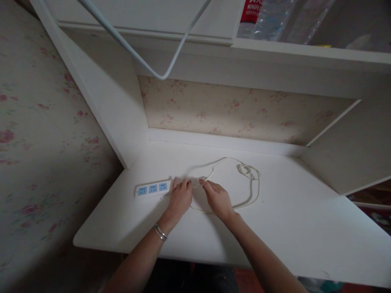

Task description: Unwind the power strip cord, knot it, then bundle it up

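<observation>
Power strip point(152, 188), white, lies on the left part of the white desk point(290, 228), its three blue socket panels facing up; I can make out no brand on it. The person's left hand point(182, 195), with a silvery bracelet point(161, 232) at the wrist, is at the strip's right end. Its fingers are bent and close together, but blurred, so I can't tell how firmly they grip or on what. Just beside it, the right hand point(219, 199) has thumb and forefinger brought together on the pale cord point(259, 188), close to the left fingertips. From there the cord sweeps in a wide loop over the desk, with a small coil at its far right.

Up on the shelf point(305, 48), clear plastic bottles point(271, 20) stand in an open compartment. One has a red label point(252, 11) reading "NONGFU" in white capitals; the larger characters above are cut off, and the smaller line below is too tiny to read. Whether the bottles hold any liquid I can't tell. A bit of something yellow point(325, 46) shows near them. A thick pale cable point(163, 76) dangles in front of the cabinet, and flowered wallpaper point(232, 108) covers the wall behind.
</observation>
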The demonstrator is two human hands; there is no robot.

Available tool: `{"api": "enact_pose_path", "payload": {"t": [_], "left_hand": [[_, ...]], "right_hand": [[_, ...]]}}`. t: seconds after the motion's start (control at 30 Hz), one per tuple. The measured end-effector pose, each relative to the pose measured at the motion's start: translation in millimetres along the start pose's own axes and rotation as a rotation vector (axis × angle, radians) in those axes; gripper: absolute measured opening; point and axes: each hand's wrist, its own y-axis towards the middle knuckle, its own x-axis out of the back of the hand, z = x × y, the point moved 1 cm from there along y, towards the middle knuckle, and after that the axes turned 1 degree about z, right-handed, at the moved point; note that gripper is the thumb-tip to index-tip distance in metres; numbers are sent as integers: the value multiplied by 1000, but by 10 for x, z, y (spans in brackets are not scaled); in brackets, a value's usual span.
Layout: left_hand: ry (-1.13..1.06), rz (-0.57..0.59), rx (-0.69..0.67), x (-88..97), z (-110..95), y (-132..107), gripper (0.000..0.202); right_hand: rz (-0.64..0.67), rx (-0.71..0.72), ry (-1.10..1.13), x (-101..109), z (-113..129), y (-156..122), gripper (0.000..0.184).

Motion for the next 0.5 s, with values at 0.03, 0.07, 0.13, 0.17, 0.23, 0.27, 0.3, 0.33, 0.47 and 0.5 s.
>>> {"api": "enact_pose_path", "payload": {"t": [0.03,0.07,0.13,0.17,0.23,0.27,0.3,0.33,0.47,0.5], "left_hand": [[4,21,-18,19,-16,10,28],[-3,46,-37,36,-28,19,27],[-30,92,-68,62,-37,33,27],[-41,103,-77,70,-34,34,27],[-49,107,-84,74,-19,28,28],[-49,106,-79,72,-8,20,28],[-50,105,-72,69,3,12,28],[-51,104,-65,65,12,3,28],[-55,101,-35,62,24,-14,32],[-54,101,-28,65,22,-13,34]], "right_hand": [[-47,13,64,13,-10,21,29],[-84,12,118,24,-21,44,28],[-99,29,179,40,-32,94,25],[-70,61,183,44,-28,118,23],[50,115,140,39,-10,160,22],[129,124,102,27,-1,175,22],[204,120,64,9,5,184,23],[268,110,33,-13,7,188,24],[391,88,5,-83,-22,168,29],[404,86,5,-79,-39,162,29]]}}
